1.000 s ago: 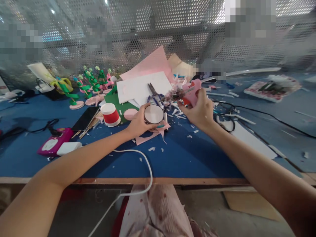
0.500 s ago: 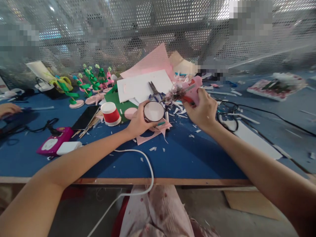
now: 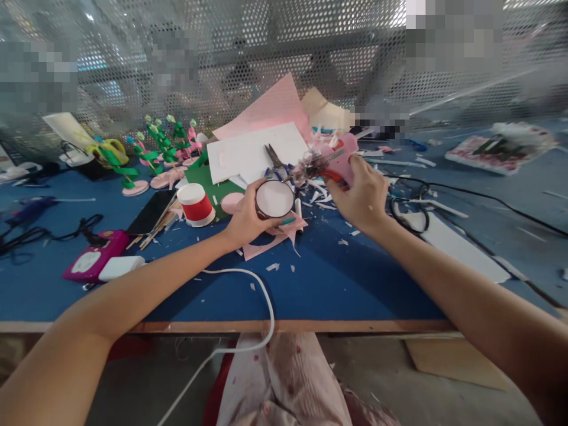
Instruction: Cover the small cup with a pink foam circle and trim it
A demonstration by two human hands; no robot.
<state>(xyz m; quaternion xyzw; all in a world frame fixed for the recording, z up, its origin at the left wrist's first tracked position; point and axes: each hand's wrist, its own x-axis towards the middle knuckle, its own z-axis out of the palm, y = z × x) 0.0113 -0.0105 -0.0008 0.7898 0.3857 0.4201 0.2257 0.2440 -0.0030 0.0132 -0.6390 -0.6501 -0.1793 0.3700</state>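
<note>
While the fingers of the left hand are clamped round the side of a dark-rimmed container, its round pale face turned up, the fingers of the right hand are closed on the handle of a pink glue gun. The gun extends leftward from the right fingers — its front end, caked with stringy debris, points at the container; whether the tip touches the rim cannot be told. Just beyond the left fingers, scissors lie partly over a white sheet, with a pink sheet farther off. Just left of the left fingers are a pale pink disc and a red-and-white cup, upright on the desk. Farther left of these fingers lie thin sticks, a black phone and a magenta power block. Below the left fingers rests a pink offcut with a curved edge; paper scraps are strewn between the two hands' fingers.
</note>
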